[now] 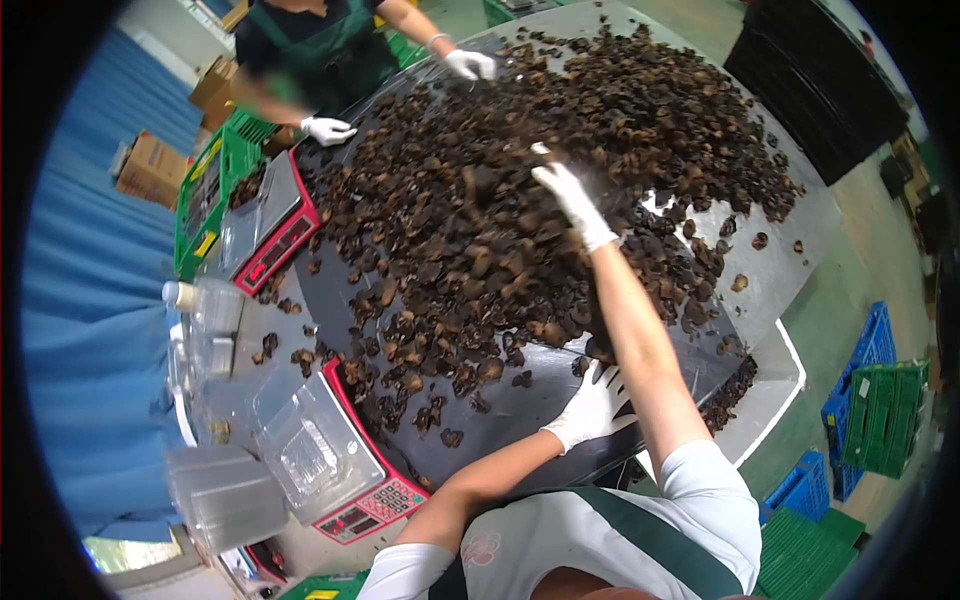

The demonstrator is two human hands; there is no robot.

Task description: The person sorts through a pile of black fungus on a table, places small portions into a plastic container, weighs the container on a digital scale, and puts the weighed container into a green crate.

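Observation:
A big spread of dried, dark brown fungus pieces (500, 230) covers much of the metal table and its dark sheet (470, 420). My right hand (570, 200), in a white glove, reaches far into the pile with fingers stretched out and apart; pieces around it are motion-blurred. My left hand (592, 408), also gloved, lies with spread fingers on the dark sheet at the near edge, just below the pile, holding nothing visible.
Across the table a co-worker (305, 55) has gloved hands (470, 63) at the pile's edge. Two red-trimmed scales (360, 510) (270, 245), clear plastic containers (205, 480), a green crate (200, 195) and cardboard boxes (150, 170) stand left. Blue and green crates (880, 415) are at right.

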